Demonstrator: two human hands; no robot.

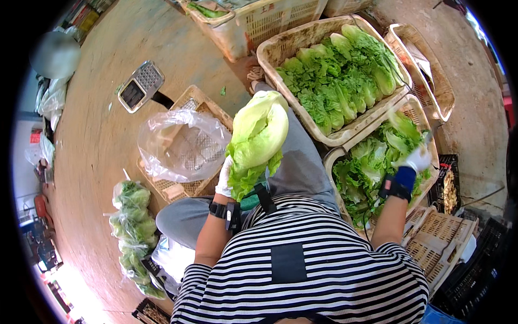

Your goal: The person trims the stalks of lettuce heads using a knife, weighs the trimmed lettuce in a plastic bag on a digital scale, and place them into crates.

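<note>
My left hand, in a white glove, is closed around the leafy end of a pale green lettuce head and holds it up in front of my knees. The lettuce's pale base points away from me. At the right, my gloved right hand is over a crate of loose lettuce leaves. Motion smears its fingers, and a blurred green leaf shows just beyond it. Whether that leaf is in the hand, I cannot tell.
Beyond the leaf crate stands a large crate packed with lettuce heads. To my left, an open clear plastic bag sits in a low basket beside a scale. Bagged lettuces lie on the floor at left.
</note>
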